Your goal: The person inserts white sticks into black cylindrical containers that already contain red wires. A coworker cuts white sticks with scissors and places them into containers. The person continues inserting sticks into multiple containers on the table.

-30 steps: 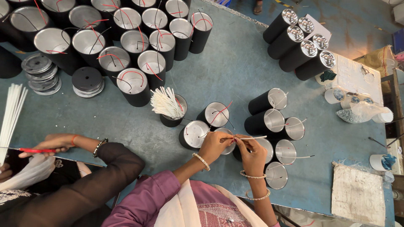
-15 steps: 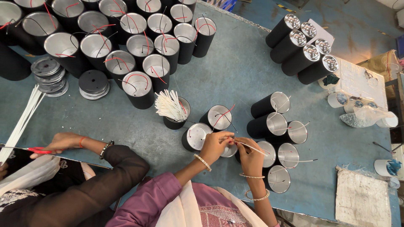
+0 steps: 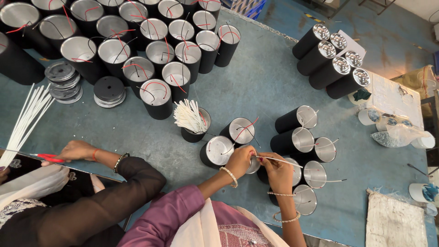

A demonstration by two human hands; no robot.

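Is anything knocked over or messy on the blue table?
Mostly tidy. The black cylinders stand upright in groups, but four more at the top right look tipped over, leaning in a row. By the table's right edge lies a crumpled clear plastic bag. The left hand and right hand hold a thin white tube.

One cam only, head-worn, looking nearly straight down from well above the blue tabletop. Hands sit low-centre in frame, near the tabletop's near edge. View reaches the tabletop's far edge; no 2nd view to overlap.
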